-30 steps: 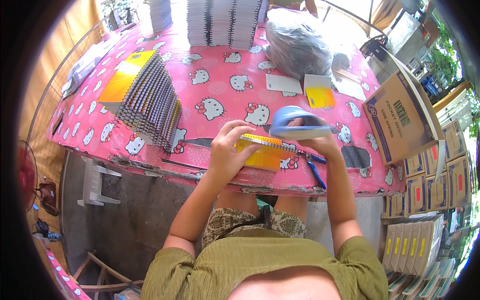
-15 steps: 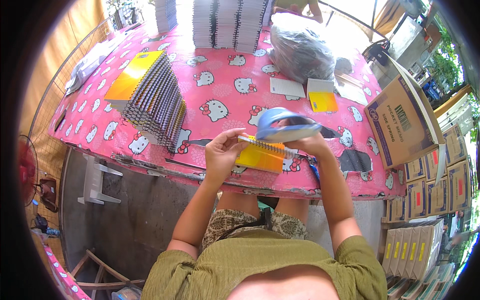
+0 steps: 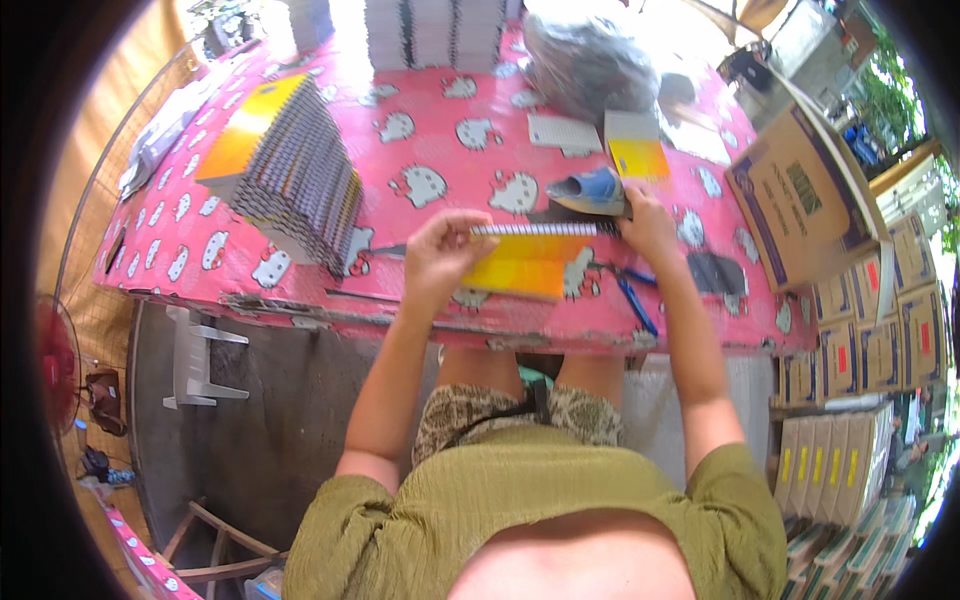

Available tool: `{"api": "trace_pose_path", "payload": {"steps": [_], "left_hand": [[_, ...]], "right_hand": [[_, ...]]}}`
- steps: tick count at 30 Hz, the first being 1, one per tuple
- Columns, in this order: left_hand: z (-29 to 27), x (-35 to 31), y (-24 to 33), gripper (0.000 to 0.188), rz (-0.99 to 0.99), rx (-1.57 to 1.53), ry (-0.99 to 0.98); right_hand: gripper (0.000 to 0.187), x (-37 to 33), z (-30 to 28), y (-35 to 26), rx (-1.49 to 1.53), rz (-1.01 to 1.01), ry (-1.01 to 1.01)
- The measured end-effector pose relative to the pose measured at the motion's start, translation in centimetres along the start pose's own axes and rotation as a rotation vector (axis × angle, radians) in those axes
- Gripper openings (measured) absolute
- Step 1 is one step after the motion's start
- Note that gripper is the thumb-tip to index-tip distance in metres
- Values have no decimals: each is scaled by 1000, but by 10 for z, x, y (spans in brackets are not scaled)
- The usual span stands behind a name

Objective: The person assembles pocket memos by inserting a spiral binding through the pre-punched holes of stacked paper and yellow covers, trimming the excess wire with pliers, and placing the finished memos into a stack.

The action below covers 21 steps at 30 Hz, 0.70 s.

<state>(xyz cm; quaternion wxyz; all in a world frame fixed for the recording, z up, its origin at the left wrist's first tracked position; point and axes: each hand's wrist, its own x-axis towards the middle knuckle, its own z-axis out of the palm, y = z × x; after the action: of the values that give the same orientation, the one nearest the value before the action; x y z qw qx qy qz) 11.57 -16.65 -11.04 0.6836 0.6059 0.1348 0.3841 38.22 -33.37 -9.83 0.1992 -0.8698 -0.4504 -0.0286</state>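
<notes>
On the pink table, a spiral notebook (image 3: 530, 265) with a yellow-orange cover lies near the front edge, its coil side facing away from me. My left hand (image 3: 440, 250) pinches the coil's left end at the notebook's corner. By the coil's right end, my right hand (image 3: 648, 228) has its fingers curled, also against the end of a blue shoe-like thing (image 3: 592, 190) with a pale rim. Which of these the right fingers grip is hidden. Blue-handled pliers (image 3: 635, 300) lie right of the notebook.
A tall stack of spiral notebooks (image 3: 290, 170) leans at the left. More stacks (image 3: 435, 35) stand at the back, beside a grey plastic bag (image 3: 590, 65). Open notebooks (image 3: 638, 158) lie before the bag. A cardboard box (image 3: 810, 200) stands at the table's right edge.
The blue shoe-like thing has moved from above the notebook to behind its coil. My right hand has shifted away from me and rightward. The pliers now show more fully.
</notes>
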Motion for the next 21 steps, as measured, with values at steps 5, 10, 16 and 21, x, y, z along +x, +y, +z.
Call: {"api": "trace_pose_path", "payload": {"steps": [5, 10, 16, 21], "left_hand": [[28, 8, 44, 13, 321, 75, 145], [40, -15, 49, 13, 708, 372, 220], [44, -49, -5, 13, 482, 619, -21], [59, -46, 18, 16, 414, 463, 139]], "right_hand": [[74, -42, -18, 18, 5, -131, -41], [80, -107, -34, 22, 29, -9, -295], [72, -137, -13, 16, -86, -32, -38], [46, -137, -13, -5, 101, -17, 51]]}}
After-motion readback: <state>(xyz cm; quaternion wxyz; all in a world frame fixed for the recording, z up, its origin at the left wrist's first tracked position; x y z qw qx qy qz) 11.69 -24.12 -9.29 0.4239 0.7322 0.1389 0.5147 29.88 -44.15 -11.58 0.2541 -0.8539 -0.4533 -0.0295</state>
